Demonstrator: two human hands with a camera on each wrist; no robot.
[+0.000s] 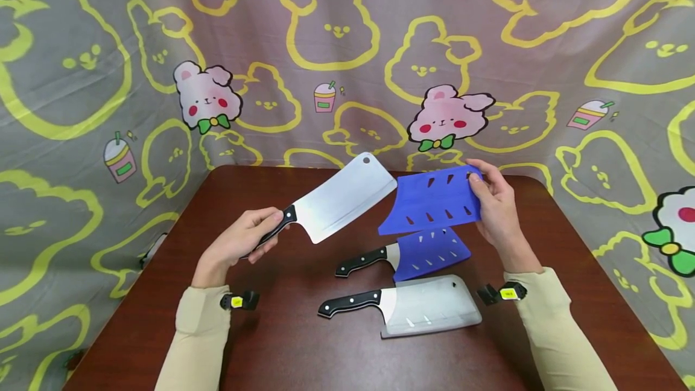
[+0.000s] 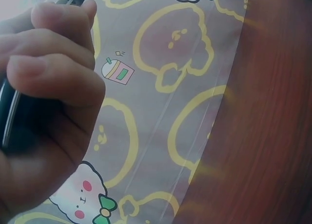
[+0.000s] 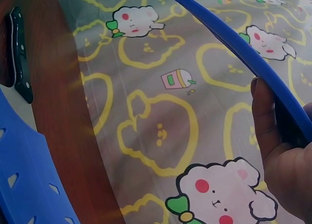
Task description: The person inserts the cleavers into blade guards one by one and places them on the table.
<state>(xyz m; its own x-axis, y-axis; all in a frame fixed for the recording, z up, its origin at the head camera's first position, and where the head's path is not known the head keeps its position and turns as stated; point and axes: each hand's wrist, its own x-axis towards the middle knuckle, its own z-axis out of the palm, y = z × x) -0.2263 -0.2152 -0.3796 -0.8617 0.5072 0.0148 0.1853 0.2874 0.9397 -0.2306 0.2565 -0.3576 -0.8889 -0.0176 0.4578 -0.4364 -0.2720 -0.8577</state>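
Note:
My left hand (image 1: 239, 237) grips the black riveted handle of a cleaver (image 1: 347, 195), its bare blade raised above the table and tilted up to the right. A blue slotted blade guard (image 1: 442, 200) is held up by my right hand (image 1: 496, 210), thumb on the near face and fingers behind its right end. The blade's tip end is close to the guard's left edge; whether they touch I cannot tell. In the left wrist view the fingers curl round the dark handle (image 2: 34, 117). The right wrist view shows the guard (image 3: 229, 34) edge-on.
Below the guard, a second cleaver (image 1: 364, 261) lies on the brown table (image 1: 282, 343) with its blade in a blue guard (image 1: 426, 267). Nearer, a third cleaver (image 1: 353, 300) lies with its blade in a clear guard (image 1: 434, 306). A patterned curtain (image 1: 336, 131) stands behind the table.

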